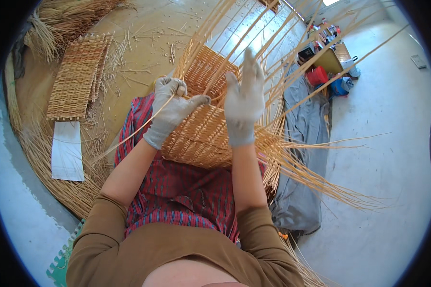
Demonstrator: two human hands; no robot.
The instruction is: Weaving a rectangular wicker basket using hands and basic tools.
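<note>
A half-woven wicker basket rests on my lap, its wall facing me tightly woven and its inside showing beyond the rim. Long pale wicker rods fan up and out from its far and right sides. My left hand, in a light knit glove, is closed on the basket's rim at the left, and a thin wicker strand trails from it down to the left. Gloved too, my right hand is raised at the basket's right side, fingers stretched upward and thumb apart, nothing seen in it.
Woven wicker panels lie stacked on the floor at left, above a white sheet. Loose rod bundles curve around them. On the right are a grey cloth, a red container and a blue one.
</note>
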